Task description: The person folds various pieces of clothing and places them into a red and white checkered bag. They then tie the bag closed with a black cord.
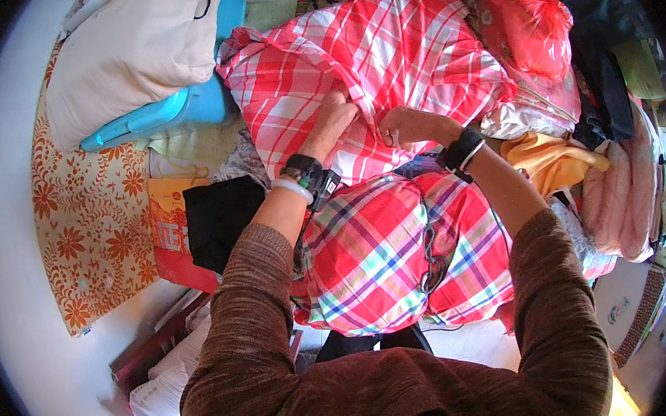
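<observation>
A bulky bundle wrapped in red-and-white checked cloth (414, 43) lies before me. My left hand (335, 120) is a fist on its near side, gripping the fabric beside a raised fold. A short way to the right, my right hand (411, 126) pinches the cloth on the other side of that fold, with its fingers curled and fingertips partly hidden. Both wrists carry black straps. Closer to my body sits a second bundle of red, blue and white plaid cloth (366, 258), cinched down its middle by a dark cord (430, 253).
At left are a cream fabric item (139, 59) on a blue plastic container (201, 104), a flower-patterned sheet (97, 226) and black cloth (225, 219). A red plastic bag (532, 22), orange cloth (546, 159) and folded pink textiles (619, 197) crowd the right.
</observation>
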### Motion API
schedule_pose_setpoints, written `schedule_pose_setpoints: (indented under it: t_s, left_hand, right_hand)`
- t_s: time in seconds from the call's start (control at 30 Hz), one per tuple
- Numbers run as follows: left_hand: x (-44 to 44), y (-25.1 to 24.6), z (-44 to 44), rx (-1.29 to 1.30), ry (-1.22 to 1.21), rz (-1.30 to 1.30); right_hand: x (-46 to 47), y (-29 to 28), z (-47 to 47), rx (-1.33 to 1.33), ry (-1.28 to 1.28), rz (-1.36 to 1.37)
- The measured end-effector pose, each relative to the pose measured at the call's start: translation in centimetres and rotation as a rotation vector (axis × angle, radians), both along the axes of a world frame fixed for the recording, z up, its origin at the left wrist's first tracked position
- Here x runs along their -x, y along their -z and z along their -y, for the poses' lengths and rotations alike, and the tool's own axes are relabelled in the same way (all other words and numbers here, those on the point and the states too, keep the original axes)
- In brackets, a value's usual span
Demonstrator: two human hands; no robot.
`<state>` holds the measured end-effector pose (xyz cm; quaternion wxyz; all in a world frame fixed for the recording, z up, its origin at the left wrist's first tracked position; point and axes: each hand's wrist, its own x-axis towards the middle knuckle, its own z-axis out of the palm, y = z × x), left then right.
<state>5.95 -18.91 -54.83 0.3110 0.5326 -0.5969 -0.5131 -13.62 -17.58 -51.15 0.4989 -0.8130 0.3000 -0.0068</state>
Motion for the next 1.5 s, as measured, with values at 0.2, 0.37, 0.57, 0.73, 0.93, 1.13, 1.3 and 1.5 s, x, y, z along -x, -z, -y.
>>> schedule_pose_setpoints:
  t_s: [0.2,0.37,0.57,0.73,0.93,1.13,1.3,1.5]
  left_hand:
    - [-1.7,-3.7,0.4,-0.441,-0.235,-0.702]
    - [-1.0,-3.0,4.3,-0.206,-0.36,-0.211]
    - [-0.5,-2.0,3.1,0.022,-0.629,-0.243]
    - [-3.3,-5.2,3.3,-0.265,-0.346,-0.506]
    - [-4.8,-7.5,0.5,0.11,0.124,0.276]
    - [-0.6,-3.4,-1.0,0.716,0.2,0.846]
    - [0.7,-0.9,1.8,0.759,0.226,0.932]
    - [0.3,-5.6,4.6,0.93,-0.032,0.189]
  right_hand:
    - [0.1,3.0,-0.2,0.284,-0.058,-0.113]
    - [-0.6,3.9,-0.4,0.311,-0.056,-0.232]
    - [0.3,3.7,-0.5,0.31,-0.049,-0.157]
    - [0.5,3.6,-1.7,0.477,0.12,0.141]
    - [1.2,-0.8,-0.7,0.088,0.274,0.14]
    - [5.3,-9.5,4.2,0.098,0.551,0.192]
    - [5.3,-12.4,7.2,1.057,0.315,-0.112]
    - [3.9,-15.8,6.8,0.312,0.672,0.522]
